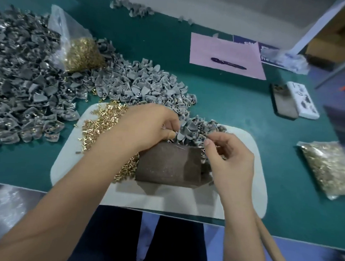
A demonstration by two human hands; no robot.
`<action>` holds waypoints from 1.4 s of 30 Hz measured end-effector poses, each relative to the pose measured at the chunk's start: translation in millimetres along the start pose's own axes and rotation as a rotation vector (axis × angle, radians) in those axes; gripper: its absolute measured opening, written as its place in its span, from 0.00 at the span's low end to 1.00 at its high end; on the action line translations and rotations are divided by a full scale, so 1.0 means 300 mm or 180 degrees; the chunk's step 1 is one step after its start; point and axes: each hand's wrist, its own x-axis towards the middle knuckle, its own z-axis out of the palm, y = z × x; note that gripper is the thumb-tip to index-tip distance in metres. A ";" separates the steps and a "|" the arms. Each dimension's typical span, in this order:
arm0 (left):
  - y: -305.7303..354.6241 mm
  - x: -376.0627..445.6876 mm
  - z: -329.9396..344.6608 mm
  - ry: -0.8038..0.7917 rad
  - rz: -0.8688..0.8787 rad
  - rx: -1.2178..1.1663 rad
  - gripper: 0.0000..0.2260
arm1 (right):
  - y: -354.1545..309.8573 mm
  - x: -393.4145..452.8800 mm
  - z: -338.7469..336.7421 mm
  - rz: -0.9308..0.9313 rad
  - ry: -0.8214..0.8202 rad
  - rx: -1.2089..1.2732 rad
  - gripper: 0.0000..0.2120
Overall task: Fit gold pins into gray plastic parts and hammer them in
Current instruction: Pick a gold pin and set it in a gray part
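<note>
Above the dark block on the white mat, the left hand pinches 1 gray plastic part (gold pins heaped left), while the right hand fingers curl, contents unclear.

no legible text, labels too blurred

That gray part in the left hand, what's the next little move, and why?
Probably bringing the right hand to the gray part to push a pin into it. The left hand pinches the part over the block, and the right fingers are pinched close beside it, though whether they hold a pin is too small to tell.
</note>
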 end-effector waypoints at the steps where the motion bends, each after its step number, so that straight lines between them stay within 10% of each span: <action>1: 0.017 0.014 0.005 0.0022 0.0088 0.0099 0.06 | 0.002 -0.002 0.004 -0.0009 -0.0021 -0.0015 0.08; 10: 0.058 0.090 0.025 -0.0579 0.0323 0.0688 0.14 | 0.018 -0.029 -0.001 -0.0010 -0.0162 -0.0012 0.08; 17: 0.039 0.078 0.029 -0.0143 0.0493 0.0590 0.05 | 0.007 -0.032 -0.015 0.0031 -0.0106 0.0018 0.08; 25: 0.116 -0.147 0.043 0.0676 0.0249 -0.1594 0.05 | -0.033 -0.070 -0.029 -0.0111 -0.0068 0.0195 0.16; 42: 0.089 -0.303 0.039 0.0492 -0.0895 -0.0175 0.08 | -0.056 -0.170 0.001 -0.0244 -0.0494 0.0010 0.13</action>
